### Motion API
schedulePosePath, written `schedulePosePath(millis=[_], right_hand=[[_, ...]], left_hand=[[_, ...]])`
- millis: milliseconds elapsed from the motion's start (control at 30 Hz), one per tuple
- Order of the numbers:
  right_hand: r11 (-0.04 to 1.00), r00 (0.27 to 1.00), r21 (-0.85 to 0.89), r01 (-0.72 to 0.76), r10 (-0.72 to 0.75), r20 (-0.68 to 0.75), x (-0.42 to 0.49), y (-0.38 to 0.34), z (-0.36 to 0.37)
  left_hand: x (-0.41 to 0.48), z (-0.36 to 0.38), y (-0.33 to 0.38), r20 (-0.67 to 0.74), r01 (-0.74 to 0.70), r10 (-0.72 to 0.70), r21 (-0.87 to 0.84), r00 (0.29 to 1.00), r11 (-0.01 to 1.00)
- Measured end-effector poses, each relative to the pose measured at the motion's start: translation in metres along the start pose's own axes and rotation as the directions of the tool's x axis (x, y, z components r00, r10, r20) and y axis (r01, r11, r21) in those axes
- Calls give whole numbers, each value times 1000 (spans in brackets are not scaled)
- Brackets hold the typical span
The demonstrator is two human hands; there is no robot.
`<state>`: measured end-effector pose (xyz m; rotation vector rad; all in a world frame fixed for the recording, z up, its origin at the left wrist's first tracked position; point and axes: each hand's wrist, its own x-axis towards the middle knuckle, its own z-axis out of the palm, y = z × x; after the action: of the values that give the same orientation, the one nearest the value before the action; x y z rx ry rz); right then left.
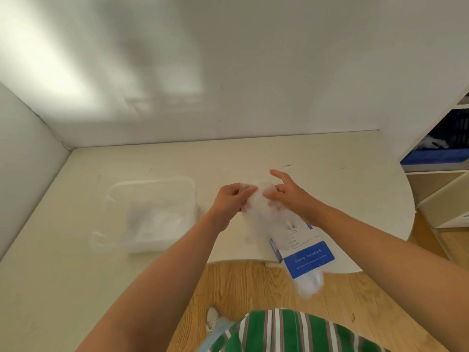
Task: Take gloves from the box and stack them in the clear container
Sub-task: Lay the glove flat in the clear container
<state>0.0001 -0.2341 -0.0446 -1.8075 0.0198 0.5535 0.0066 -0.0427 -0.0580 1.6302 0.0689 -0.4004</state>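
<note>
- Both hands are up over the middle of the bench (76,250), with a thin, see-through white glove (258,207) bunched between them.
- The left hand (232,196) has its fingers curled in, pinching the glove's left edge.
- The right hand (289,194) grips the other side. Its forefinger sticks out straight while the other fingers bend into the plastic; motion blur hides exactly how they grip.
- The glove trails down from the hands toward the far end of the box (302,250); whether it is fully free of the box, I cannot tell.
- The box is white and blue with a hand outline drawn on top. It lies flat just under the right wrist, its near end poking out past the front edge of the bench.
- A loose tuft of gloves (311,285) spills from that near end and hangs over the wooden floor (253,288).
- The clear container (152,184) sits on the bench left of the hands, well apart from the box, and a pale heap of stacked gloves (157,222) lies inside it.
- Far right, a white shelf unit holds a blue crate (444,148).
- At the bottom edge there is a green striped garment (291,331).
</note>
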Motion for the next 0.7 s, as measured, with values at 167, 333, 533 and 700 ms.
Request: schedulePosePath(millis=[167, 333, 533, 700], right_hand=[[916, 858, 251, -314, 160, 487, 12, -14, 10], [903, 911, 343, -258, 109, 398, 31, -26, 31], [927, 996, 368, -69, 44, 75, 52, -57, 71], [982, 977, 184, -37, -3, 212, 65, -81, 107]], left_hand=[[-10, -23, 7, 87, -71, 78, -87, 993, 994], [-26, -54, 9, 58, -75, 82, -115, 995, 991], [-43, -113, -4, -40, -48, 47, -31, 998, 998], [-54, -163, 7, -139, 55, -98, -283, 985, 957]])
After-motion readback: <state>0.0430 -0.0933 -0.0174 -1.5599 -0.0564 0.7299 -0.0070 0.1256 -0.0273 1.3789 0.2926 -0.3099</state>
